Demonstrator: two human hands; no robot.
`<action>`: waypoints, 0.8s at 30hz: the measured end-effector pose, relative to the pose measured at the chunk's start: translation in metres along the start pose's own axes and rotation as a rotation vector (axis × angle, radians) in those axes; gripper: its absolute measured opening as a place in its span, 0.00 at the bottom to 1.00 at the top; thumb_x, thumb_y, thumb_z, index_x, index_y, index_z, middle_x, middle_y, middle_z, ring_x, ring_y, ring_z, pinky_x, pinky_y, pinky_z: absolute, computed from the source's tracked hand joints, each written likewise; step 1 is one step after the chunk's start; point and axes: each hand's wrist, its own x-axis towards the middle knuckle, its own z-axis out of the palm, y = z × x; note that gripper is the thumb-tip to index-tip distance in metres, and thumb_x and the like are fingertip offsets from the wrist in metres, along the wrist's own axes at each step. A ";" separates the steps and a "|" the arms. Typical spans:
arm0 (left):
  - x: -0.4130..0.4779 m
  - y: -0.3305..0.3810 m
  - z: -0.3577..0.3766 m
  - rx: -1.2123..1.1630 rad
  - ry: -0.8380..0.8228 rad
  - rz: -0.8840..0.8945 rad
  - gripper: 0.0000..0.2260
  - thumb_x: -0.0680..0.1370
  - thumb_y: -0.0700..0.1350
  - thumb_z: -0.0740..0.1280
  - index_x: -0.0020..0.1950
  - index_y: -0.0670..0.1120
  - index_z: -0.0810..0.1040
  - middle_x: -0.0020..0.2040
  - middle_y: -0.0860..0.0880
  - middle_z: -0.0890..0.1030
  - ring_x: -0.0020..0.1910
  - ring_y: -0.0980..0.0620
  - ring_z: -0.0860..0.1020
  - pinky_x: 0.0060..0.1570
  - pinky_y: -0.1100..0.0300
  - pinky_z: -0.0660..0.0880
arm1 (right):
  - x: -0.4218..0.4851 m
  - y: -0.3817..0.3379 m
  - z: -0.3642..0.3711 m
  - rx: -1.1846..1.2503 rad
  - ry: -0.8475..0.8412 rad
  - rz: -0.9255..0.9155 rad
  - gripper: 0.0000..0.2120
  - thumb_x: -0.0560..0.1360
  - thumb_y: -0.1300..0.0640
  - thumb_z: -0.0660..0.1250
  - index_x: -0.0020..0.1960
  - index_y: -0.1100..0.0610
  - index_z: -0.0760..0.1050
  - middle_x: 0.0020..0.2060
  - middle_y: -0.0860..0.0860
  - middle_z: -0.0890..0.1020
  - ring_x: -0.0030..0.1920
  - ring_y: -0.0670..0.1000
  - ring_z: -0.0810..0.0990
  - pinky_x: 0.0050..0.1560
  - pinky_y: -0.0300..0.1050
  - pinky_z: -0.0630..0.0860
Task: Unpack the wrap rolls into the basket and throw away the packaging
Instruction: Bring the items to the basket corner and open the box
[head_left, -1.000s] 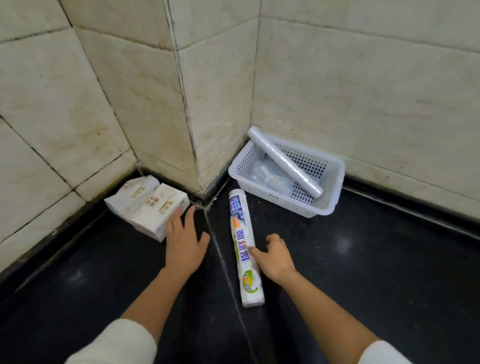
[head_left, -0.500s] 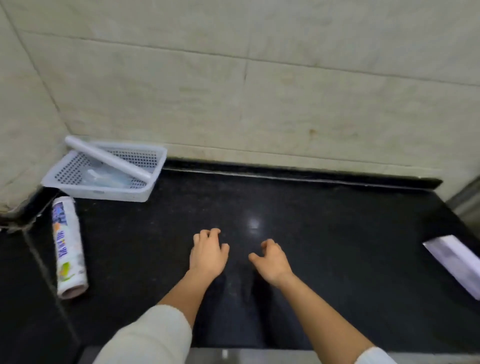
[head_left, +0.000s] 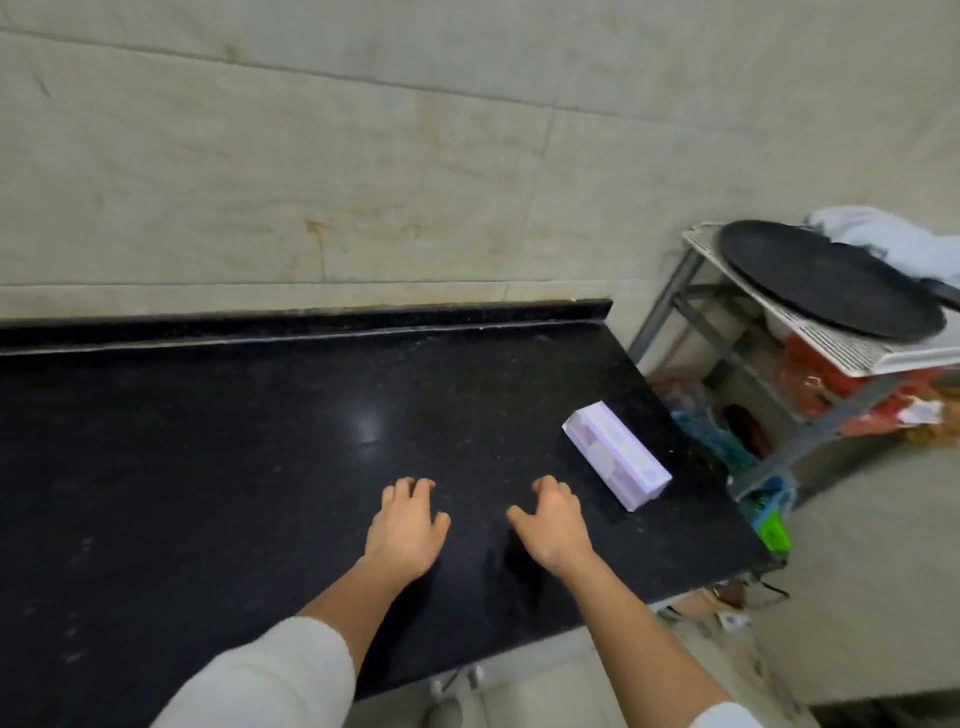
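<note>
Fingers curled loosely on both hands, nothing gripped: left hand (head_left: 407, 525) and right hand (head_left: 553, 522) hover side by side, palms down over the black counter (head_left: 208, 441); lilac box (head_left: 615, 455) lies flat just right of the right hand, near the counter's end

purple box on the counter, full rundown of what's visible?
The purple box is a long, narrow rectangular carton, pale lilac with lighter and darker patches printed on its top face; the print is too blurred to read. It looks like cardboard and appears closed and undamaged. It lies flat on the black counter near its right end, angled diagonally. Nothing rests on it. The right hand is closest, just left of it, not touching.
</note>
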 end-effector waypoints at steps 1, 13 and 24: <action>0.010 0.011 0.010 0.001 -0.002 0.014 0.23 0.79 0.51 0.58 0.73 0.47 0.62 0.74 0.46 0.62 0.73 0.46 0.59 0.65 0.50 0.69 | 0.012 0.010 -0.010 -0.040 0.028 -0.008 0.23 0.74 0.47 0.66 0.65 0.57 0.67 0.62 0.55 0.71 0.65 0.58 0.67 0.62 0.54 0.69; 0.068 0.060 0.101 0.181 0.035 -0.017 0.29 0.81 0.57 0.51 0.78 0.50 0.47 0.79 0.42 0.42 0.78 0.44 0.41 0.76 0.48 0.42 | 0.129 0.091 -0.090 -0.305 0.132 0.053 0.35 0.72 0.41 0.66 0.71 0.58 0.60 0.67 0.54 0.67 0.68 0.58 0.65 0.63 0.56 0.65; 0.071 0.061 0.104 0.269 0.014 -0.069 0.30 0.80 0.60 0.46 0.78 0.51 0.42 0.79 0.44 0.38 0.77 0.46 0.37 0.74 0.50 0.37 | 0.143 0.108 -0.078 -0.258 0.049 -0.058 0.24 0.73 0.40 0.64 0.58 0.57 0.63 0.58 0.56 0.75 0.56 0.59 0.75 0.48 0.52 0.76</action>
